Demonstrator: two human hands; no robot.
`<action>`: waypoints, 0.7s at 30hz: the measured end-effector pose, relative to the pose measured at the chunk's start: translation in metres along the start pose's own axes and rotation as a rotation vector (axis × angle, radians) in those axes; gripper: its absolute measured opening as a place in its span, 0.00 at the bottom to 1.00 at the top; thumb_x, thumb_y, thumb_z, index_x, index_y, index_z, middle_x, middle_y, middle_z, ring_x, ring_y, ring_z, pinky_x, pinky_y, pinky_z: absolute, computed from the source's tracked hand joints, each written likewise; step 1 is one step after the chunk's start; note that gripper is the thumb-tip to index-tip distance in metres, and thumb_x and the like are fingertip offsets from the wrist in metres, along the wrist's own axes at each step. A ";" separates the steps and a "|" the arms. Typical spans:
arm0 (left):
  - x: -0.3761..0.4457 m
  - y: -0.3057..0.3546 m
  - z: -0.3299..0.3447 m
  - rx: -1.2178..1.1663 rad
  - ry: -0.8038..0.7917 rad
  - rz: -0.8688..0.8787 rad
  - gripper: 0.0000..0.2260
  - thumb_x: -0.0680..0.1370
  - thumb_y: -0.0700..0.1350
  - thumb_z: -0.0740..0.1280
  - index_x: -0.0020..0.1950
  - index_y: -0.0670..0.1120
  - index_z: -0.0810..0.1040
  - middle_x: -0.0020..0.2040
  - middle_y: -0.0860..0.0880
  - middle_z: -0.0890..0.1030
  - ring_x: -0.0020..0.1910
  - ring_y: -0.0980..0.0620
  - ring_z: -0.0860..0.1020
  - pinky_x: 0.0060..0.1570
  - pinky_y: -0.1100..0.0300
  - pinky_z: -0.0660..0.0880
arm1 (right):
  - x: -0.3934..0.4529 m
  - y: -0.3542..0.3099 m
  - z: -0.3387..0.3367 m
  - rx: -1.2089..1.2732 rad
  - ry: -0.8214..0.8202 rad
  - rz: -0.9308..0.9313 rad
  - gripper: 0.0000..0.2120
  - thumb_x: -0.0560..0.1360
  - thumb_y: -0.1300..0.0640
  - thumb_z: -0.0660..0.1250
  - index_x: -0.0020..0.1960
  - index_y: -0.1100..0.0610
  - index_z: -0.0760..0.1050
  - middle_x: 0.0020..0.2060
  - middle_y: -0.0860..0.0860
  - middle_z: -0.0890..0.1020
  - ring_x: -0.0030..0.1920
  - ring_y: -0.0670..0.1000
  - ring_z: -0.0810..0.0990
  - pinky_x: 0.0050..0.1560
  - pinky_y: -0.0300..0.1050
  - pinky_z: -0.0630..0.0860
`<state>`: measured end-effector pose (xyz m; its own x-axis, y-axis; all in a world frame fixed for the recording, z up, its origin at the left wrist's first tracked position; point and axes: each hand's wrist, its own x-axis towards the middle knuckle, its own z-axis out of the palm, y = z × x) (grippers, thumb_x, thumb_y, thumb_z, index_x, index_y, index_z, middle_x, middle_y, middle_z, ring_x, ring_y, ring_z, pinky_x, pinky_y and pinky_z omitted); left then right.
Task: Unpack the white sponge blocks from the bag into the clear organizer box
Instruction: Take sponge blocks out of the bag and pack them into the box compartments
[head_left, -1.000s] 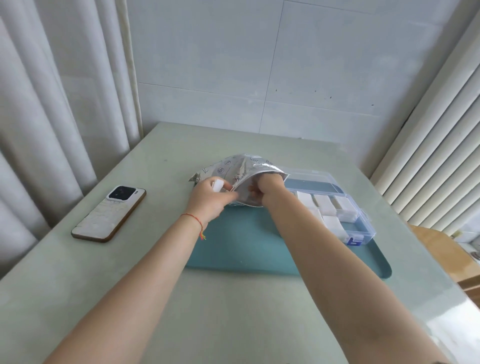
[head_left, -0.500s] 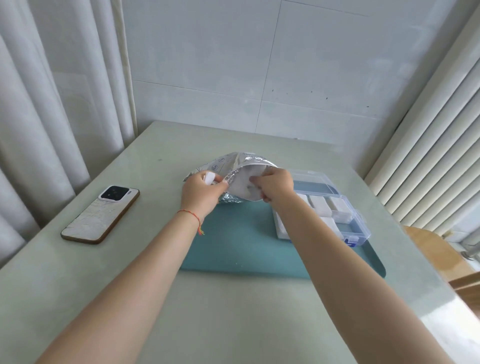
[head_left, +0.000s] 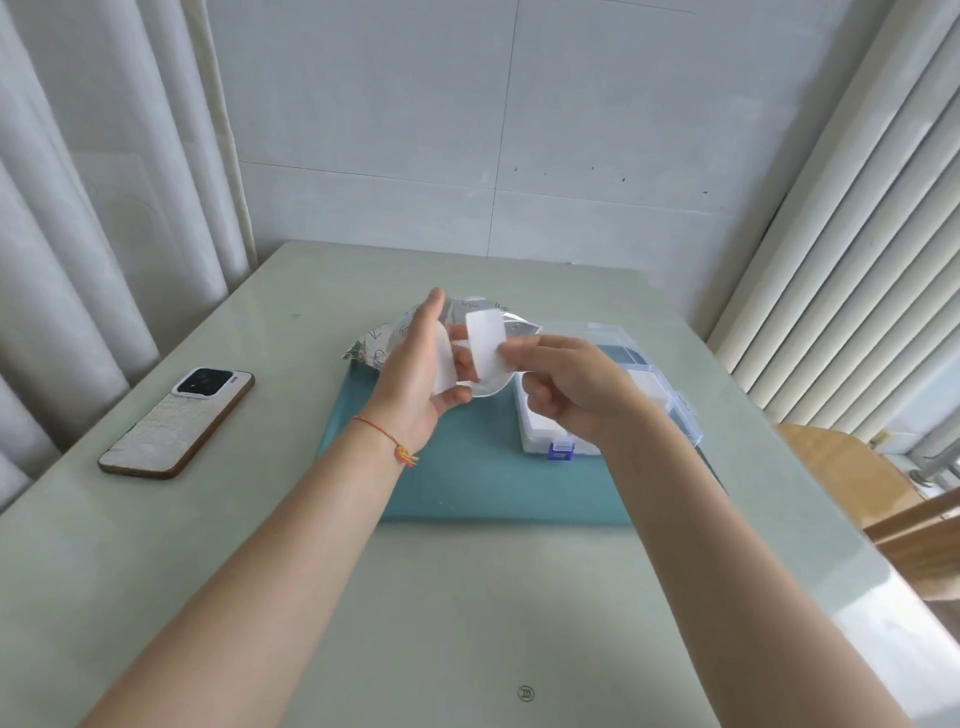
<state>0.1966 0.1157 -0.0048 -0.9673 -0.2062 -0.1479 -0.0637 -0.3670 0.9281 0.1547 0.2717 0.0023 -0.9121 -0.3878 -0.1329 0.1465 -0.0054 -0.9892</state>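
The right hand (head_left: 576, 389) pinches a white sponge block (head_left: 485, 347) between thumb and forefinger, its other fingers curled loosely under the palm; the block is raised above the worktop (head_left: 467, 623), in front of the bag's mouth. The left hand (head_left: 421, 374) stands edge-on beside it with the fingers (head_left: 434, 306) straight and pointing up and away. A second white block (head_left: 444, 358) lies against its palm, with the thumb below it; whether the thumb grasps it I cannot tell. The two blocks are just beside each other, and the picture is blurred here. A thin orange string bracelet (head_left: 387, 441) circles the left wrist. Both forearms reach in from the near edge.

Behind the hands lies the crumpled silver foil bag (head_left: 395, 338), its opening turned towards the person. To the right, partly hidden by the right hand, sits the clear organizer box (head_left: 680, 415) with white blocks in its compartments and a blue latch (head_left: 561, 449) at its near edge. Bag and box rest on a teal mat (head_left: 467, 478). A phone (head_left: 179, 421) lies face down on the worktop, well apart to the left.
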 end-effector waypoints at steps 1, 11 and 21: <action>-0.001 -0.002 0.004 -0.052 -0.062 -0.044 0.21 0.78 0.66 0.59 0.49 0.49 0.78 0.39 0.48 0.79 0.35 0.52 0.78 0.32 0.61 0.72 | -0.004 0.001 0.002 -0.014 0.009 -0.007 0.04 0.75 0.61 0.70 0.48 0.62 0.79 0.34 0.52 0.76 0.25 0.47 0.63 0.26 0.38 0.59; -0.003 -0.018 0.025 -0.041 -0.181 -0.185 0.05 0.80 0.41 0.65 0.47 0.46 0.80 0.35 0.49 0.78 0.32 0.53 0.76 0.33 0.62 0.75 | -0.025 0.007 0.002 -0.828 0.303 -0.369 0.12 0.71 0.48 0.73 0.50 0.50 0.74 0.48 0.46 0.71 0.42 0.45 0.74 0.39 0.36 0.69; 0.002 -0.026 0.049 0.109 -0.404 -0.273 0.09 0.79 0.37 0.61 0.43 0.48 0.74 0.30 0.52 0.74 0.30 0.56 0.76 0.39 0.59 0.73 | -0.020 0.007 -0.027 -1.229 0.009 -0.506 0.35 0.68 0.44 0.75 0.70 0.50 0.66 0.60 0.45 0.73 0.63 0.49 0.68 0.61 0.47 0.64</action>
<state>0.1845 0.1691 -0.0126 -0.9282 0.2602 -0.2659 -0.3320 -0.2567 0.9077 0.1640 0.3046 -0.0039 -0.7664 -0.5835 0.2687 -0.6422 0.6865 -0.3409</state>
